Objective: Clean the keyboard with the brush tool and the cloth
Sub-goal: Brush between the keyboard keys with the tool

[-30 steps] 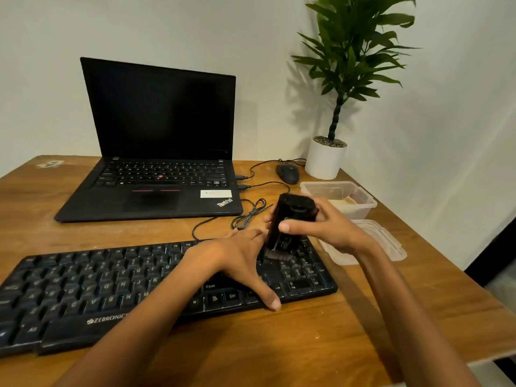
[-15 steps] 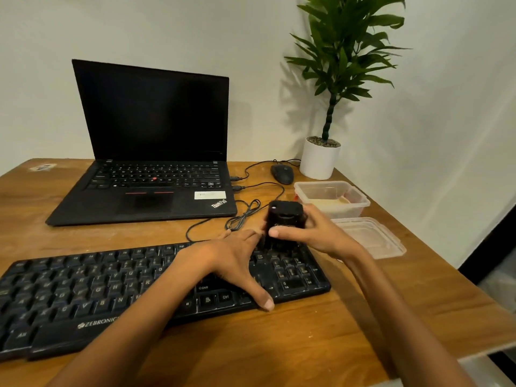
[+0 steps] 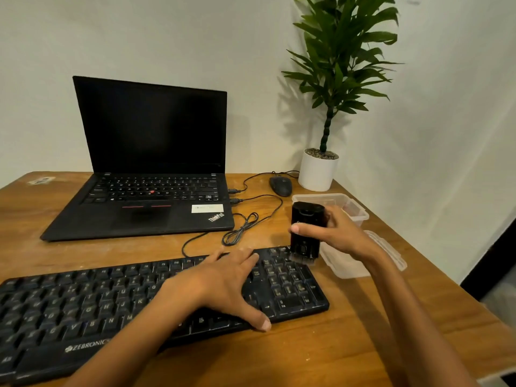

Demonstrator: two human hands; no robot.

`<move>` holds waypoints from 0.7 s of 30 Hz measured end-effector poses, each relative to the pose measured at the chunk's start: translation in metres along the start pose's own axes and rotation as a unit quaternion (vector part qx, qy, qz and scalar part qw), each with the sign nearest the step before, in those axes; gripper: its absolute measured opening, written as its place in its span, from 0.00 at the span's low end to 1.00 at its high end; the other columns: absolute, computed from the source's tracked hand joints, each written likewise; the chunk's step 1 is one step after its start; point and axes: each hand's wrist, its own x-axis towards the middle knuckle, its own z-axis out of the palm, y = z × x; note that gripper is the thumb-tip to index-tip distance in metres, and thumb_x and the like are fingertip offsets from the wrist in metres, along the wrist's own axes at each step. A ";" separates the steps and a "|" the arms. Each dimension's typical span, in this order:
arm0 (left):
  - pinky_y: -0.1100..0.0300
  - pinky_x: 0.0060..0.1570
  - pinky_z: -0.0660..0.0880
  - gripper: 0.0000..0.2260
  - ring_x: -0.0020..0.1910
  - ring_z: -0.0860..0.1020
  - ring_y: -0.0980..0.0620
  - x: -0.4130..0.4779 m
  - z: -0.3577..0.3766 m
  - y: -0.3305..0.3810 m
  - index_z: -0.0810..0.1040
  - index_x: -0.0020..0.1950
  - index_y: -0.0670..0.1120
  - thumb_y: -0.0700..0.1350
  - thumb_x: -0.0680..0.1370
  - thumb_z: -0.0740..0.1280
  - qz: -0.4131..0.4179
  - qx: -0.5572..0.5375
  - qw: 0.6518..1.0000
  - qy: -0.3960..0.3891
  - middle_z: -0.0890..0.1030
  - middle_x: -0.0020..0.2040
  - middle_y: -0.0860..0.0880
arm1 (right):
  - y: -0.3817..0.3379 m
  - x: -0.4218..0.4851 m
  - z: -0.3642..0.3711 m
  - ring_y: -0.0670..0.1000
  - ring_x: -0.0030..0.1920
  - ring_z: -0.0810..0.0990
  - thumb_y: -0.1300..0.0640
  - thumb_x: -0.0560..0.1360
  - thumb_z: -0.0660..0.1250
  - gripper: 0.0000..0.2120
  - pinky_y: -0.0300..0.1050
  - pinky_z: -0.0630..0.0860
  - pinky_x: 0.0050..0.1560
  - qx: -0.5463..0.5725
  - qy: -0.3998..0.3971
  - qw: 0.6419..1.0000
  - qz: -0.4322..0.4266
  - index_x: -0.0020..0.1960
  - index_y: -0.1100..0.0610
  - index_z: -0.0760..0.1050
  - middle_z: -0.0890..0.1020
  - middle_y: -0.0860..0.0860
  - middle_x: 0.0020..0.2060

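Gripping the brush tool (image 3: 306, 230) upright at the keyboard's (image 3: 83, 303) far corner, the right hand (image 3: 339, 233) works while the left hand (image 3: 223, 283) rests flat, fingers spread, on the keys.

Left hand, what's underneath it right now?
The left hand rests flat on the keyboard, thumb at its front edge. The keys beneath the palm are covered, so unreadable.

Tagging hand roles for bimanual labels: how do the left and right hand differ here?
The left hand lies flat on the keyboard, fingers spread; the right hand curls round the brush tool.
The left hand holds nothing; the right hand holds the tool upright, bristles down at the far-right keys.
The left hand rests on the keys; the right hand is raised above them.
Shared: both bare, both at the keyboard's right end.
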 end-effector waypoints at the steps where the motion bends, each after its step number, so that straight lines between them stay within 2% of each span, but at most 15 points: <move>1: 0.56 0.67 0.30 0.48 0.73 0.35 0.54 -0.002 0.005 0.001 0.36 0.75 0.50 0.69 0.69 0.62 0.010 0.008 1.000 0.009 0.36 0.76 0.53 | 0.000 0.000 -0.001 0.48 0.48 0.81 0.52 0.67 0.72 0.13 0.38 0.78 0.47 0.011 0.017 1.000 -0.013 0.49 0.53 0.76 0.82 0.50 0.44; 4: 0.59 0.65 0.30 0.41 0.73 0.35 0.56 -0.007 0.018 0.004 0.35 0.75 0.52 0.69 0.73 0.54 0.029 0.039 0.998 0.034 0.34 0.75 0.52 | 0.003 0.002 0.022 0.49 0.52 0.80 0.52 0.68 0.72 0.17 0.42 0.78 0.52 0.056 -0.012 0.997 -0.046 0.54 0.56 0.76 0.82 0.52 0.49; 7: 0.58 0.66 0.30 0.41 0.71 0.34 0.59 -0.009 0.020 0.003 0.35 0.74 0.54 0.71 0.71 0.51 0.025 0.055 0.998 0.031 0.34 0.75 0.53 | 0.011 0.003 0.029 0.49 0.53 0.80 0.51 0.67 0.73 0.20 0.42 0.77 0.54 0.041 -0.056 0.998 -0.004 0.56 0.55 0.74 0.82 0.52 0.51; 10: 0.58 0.66 0.29 0.42 0.69 0.32 0.60 -0.009 0.020 0.004 0.35 0.74 0.54 0.71 0.69 0.49 0.020 0.067 0.997 0.024 0.34 0.75 0.53 | 0.008 0.004 0.000 0.48 0.49 0.79 0.52 0.67 0.72 0.13 0.36 0.76 0.45 0.001 -0.016 1.000 0.008 0.49 0.51 0.74 0.81 0.47 0.45; 12: 0.57 0.67 0.30 0.40 0.72 0.33 0.57 -0.009 0.020 0.006 0.34 0.74 0.53 0.70 0.72 0.50 0.017 0.069 0.997 0.020 0.33 0.75 0.52 | 0.003 0.006 -0.002 0.48 0.51 0.79 0.51 0.67 0.72 0.14 0.38 0.76 0.48 0.012 -0.006 1.000 -0.009 0.51 0.52 0.75 0.81 0.48 0.46; 15: 0.58 0.65 0.29 0.41 0.70 0.33 0.59 -0.010 0.019 0.006 0.34 0.74 0.53 0.72 0.70 0.48 0.012 0.075 0.997 0.018 0.33 0.74 0.53 | 0.002 0.006 0.030 0.45 0.52 0.80 0.53 0.69 0.72 0.16 0.40 0.76 0.53 0.019 -0.073 0.997 -0.031 0.55 0.54 0.75 0.82 0.49 0.50; 18: 0.58 0.64 0.28 0.45 0.68 0.32 0.61 -0.011 0.019 0.005 0.34 0.74 0.54 0.73 0.63 0.42 0.013 0.083 0.996 0.017 0.33 0.74 0.53 | 0.004 0.003 0.023 0.39 0.46 0.79 0.55 0.69 0.71 0.13 0.31 0.74 0.45 0.021 -0.060 0.998 0.004 0.51 0.50 0.74 0.80 0.45 0.47; 21: 0.57 0.66 0.29 0.41 0.72 0.33 0.57 -0.011 0.020 0.007 0.34 0.74 0.53 0.71 0.70 0.48 0.007 0.075 0.997 0.019 0.34 0.75 0.53 | 0.000 0.001 -0.002 0.43 0.46 0.79 0.53 0.68 0.72 0.11 0.32 0.73 0.42 -0.042 -0.044 0.998 0.005 0.47 0.47 0.74 0.80 0.44 0.43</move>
